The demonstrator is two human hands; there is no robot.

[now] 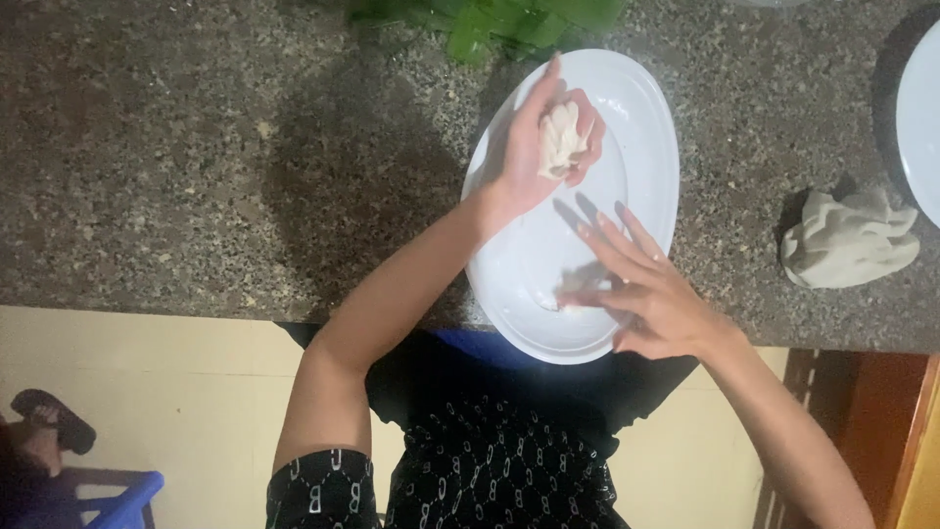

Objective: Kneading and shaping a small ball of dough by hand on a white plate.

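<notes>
A large white oval plate lies on the speckled granite counter. My left hand is held over the plate's upper half, palm up, fingers curled around a small pale lump of dough. My right hand rests over the plate's lower right part with fingers spread; its thumb and forefinger touch a tiny white bit on the plate's surface.
A bigger pale lump of dough sits on the counter to the right. Another white plate's edge shows at far right. Green leaves lie at the counter's top. A blue stool and a sandalled foot are on the floor at lower left.
</notes>
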